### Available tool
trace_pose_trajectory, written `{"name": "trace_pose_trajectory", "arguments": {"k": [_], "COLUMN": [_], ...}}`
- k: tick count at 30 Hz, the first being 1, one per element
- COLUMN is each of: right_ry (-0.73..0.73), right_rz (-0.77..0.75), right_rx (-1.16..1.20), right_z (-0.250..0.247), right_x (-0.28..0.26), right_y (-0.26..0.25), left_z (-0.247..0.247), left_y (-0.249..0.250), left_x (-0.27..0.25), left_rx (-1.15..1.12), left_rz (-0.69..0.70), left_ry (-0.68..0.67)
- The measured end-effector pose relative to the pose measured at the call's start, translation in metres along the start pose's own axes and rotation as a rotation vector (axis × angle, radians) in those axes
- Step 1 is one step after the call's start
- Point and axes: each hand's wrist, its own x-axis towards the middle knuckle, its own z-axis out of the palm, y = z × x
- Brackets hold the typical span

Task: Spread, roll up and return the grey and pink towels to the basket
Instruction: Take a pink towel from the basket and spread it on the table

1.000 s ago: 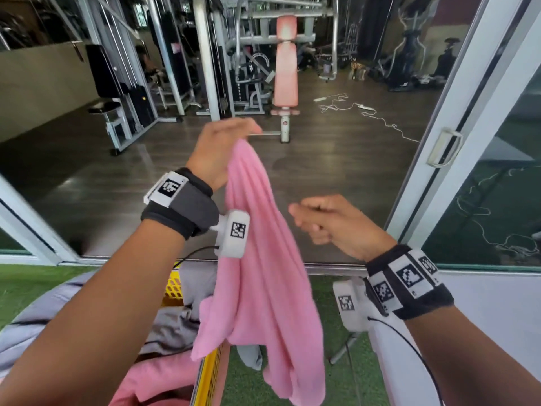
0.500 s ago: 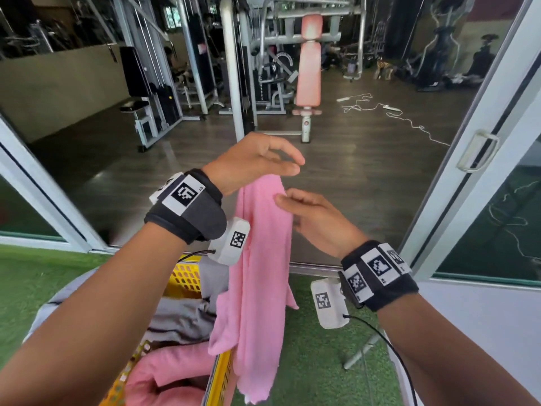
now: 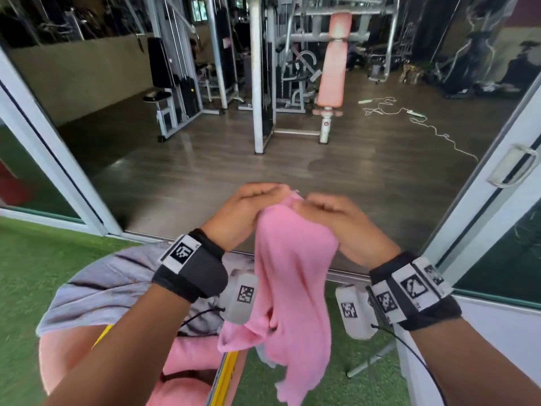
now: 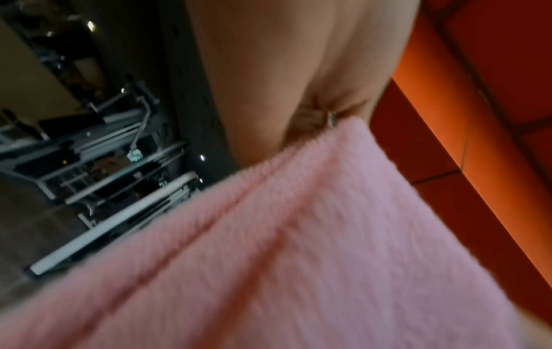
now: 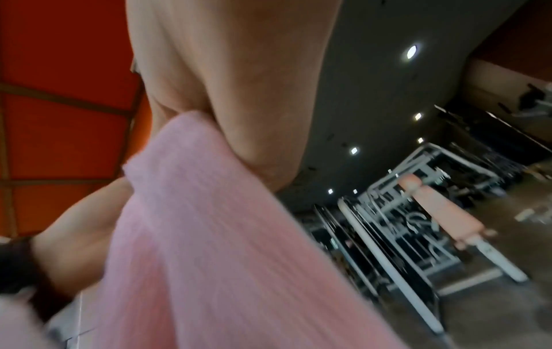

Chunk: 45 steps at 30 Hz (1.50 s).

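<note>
Pink towel (image 3: pixel 292 273), soft, light, limp, likely slip-free fleece, hanging in air above basket (image 3: pixel 225 373), top edge pinched by 2 hands close together, left hand (image 3: pixel 246 212) and right hand (image 3: pixel 336 227), best gripped at the top corners for spreading.

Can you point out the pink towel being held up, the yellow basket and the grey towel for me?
pink towel (image 3: pixel 292 276): head view, middle of the hanging cloth.
yellow basket (image 3: pixel 227 373): head view, its yellow rim.
grey towel (image 3: pixel 111 276): head view, the fold draped over the basket.
</note>
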Motion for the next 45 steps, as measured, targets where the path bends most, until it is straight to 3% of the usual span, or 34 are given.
{"name": "trace_pose_trajectory", "arguments": {"k": [2,4,6,9,10,12,14,15,16,19,20,22,25,27,30,32,36,37,41,43,45], "right_ry": [-0.063,-0.007,0.064,0.085,0.070,0.051,0.050,0.057,0.068,0.077,0.062,0.029,-0.039,-0.045,0.042,0.070,0.049,0.048,0.092,0.101,0.086], "right_rz": [0.183,0.218,0.122,0.029,0.035,0.115,0.182,0.166,0.122,-0.025,-0.037,0.000,0.111,0.042,-0.051,-0.045,0.005,-0.011,-0.121,-0.112,-0.062], "right_rx": [0.133,0.289,0.243,0.082,0.061,0.089,0.190,0.198,0.190,0.126,0.092,0.015,-0.008,0.002,-0.004,-0.035,-0.029,-0.029,-0.053,-0.057,-0.049], "right_z": [0.006,0.008,0.003,0.004,0.007,0.011,0.011,0.010,0.010,0.009,0.012,0.016,0.018,0.016,0.013,0.016,0.019,0.018,0.020,0.020,0.024], "right_x": [-0.016,-0.023,-0.015,0.003,0.006,-0.001,-0.012,-0.014,-0.014,-0.003,0.001,0.000,-0.014,-0.015,-0.001,0.003,-0.012,-0.012,0.001,0.003,-0.002], "right_y": [0.020,0.029,0.021,-0.001,-0.002,0.003,0.009,0.009,0.005,-0.013,-0.016,-0.014,-0.001,-0.002,-0.015,-0.011,0.006,0.005,-0.013,-0.009,0.005], "left_z": [-0.009,-0.014,-0.011,0.004,0.005,0.001,-0.012,-0.016,-0.014,0.004,0.007,0.002,-0.018,-0.015,0.004,-0.001,-0.023,-0.020,0.009,0.008,0.001], "left_y": [0.005,0.002,-0.009,-0.020,-0.015,-0.001,0.005,0.004,0.001,-0.018,-0.018,-0.004,0.011,0.009,-0.002,0.003,0.018,0.015,-0.005,0.000,0.011], "left_x": [0.000,-0.003,-0.009,-0.022,-0.023,-0.020,-0.016,-0.015,-0.017,-0.028,-0.029,-0.024,-0.016,-0.019,-0.034,-0.031,-0.021,-0.023,-0.034,-0.031,-0.026], "left_rx": [-0.058,-0.052,0.047,0.235,0.224,0.108,-0.041,-0.087,-0.082,0.079,0.102,0.046,-0.063,-0.016,0.219,0.288,0.158,0.200,0.441,0.352,0.326], "left_rz": [0.075,0.098,0.022,-0.109,-0.094,-0.035,0.015,0.010,-0.021,-0.148,-0.129,-0.030,0.095,0.073,-0.043,-0.013,0.148,0.147,-0.021,0.014,0.073], "left_ry": [0.168,0.290,0.192,-0.118,-0.122,0.036,0.280,0.318,0.292,-0.010,-0.023,0.083,0.359,0.290,0.025,0.051,0.367,0.386,0.028,0.073,0.217]}}
